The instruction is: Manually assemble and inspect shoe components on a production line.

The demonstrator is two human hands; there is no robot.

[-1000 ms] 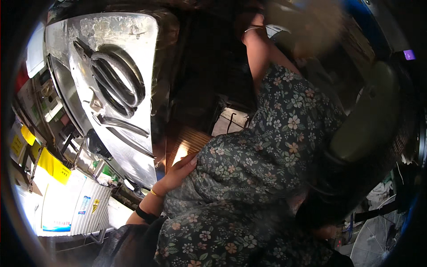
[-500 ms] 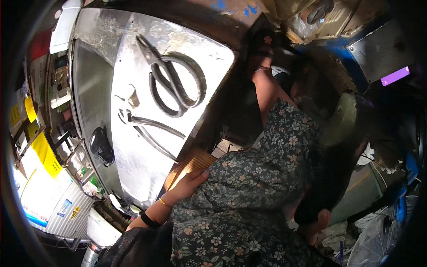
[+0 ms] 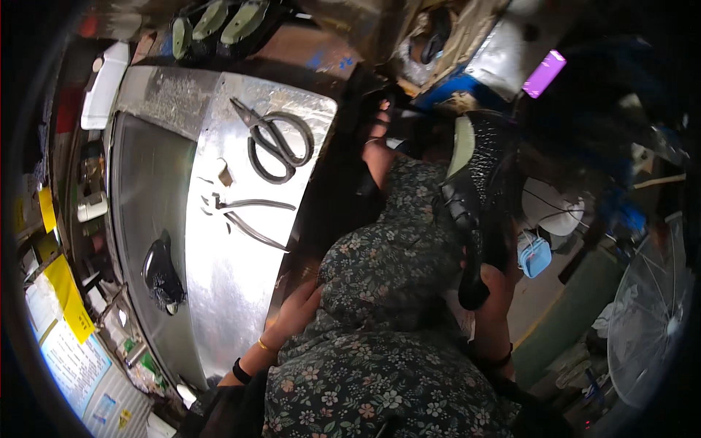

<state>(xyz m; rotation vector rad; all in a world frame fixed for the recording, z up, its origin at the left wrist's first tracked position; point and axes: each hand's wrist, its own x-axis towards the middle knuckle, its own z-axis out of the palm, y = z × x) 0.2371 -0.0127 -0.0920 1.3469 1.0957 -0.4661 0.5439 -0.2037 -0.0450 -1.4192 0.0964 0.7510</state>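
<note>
My left hand point(image 3: 298, 308) lies on the floral fabric over my lap, beside the bench edge, fingers stretched out and holding nothing. On the right, my right hand point(image 3: 496, 283) is closed around the lower end of a black boot point(image 3: 485, 171) with a pale green sole, its fingers partly hidden behind it. The boot stands up over my lap, sole turned left. Black-handled scissors point(image 3: 267, 137) lie on the metal bench top point(image 3: 241, 292), blades pointing away to the left. Nearer me are cutting nippers point(image 3: 252, 205) with spread handles and a small brownish scrap point(image 3: 225, 175).
A glossy black rounded object point(image 3: 162, 274) rests on the bench's darker left part. Several shoes with pale green soles point(image 3: 243, 22) stand at the far left. On the right are a light-blue item point(image 3: 535, 255), a fan point(image 3: 653, 321) and a purple strip point(image 3: 545, 74).
The boot has come left and nearer, over my lap, with my right hand now raised and gripping it. My view has turned right. The left hand stays on my lap.
</note>
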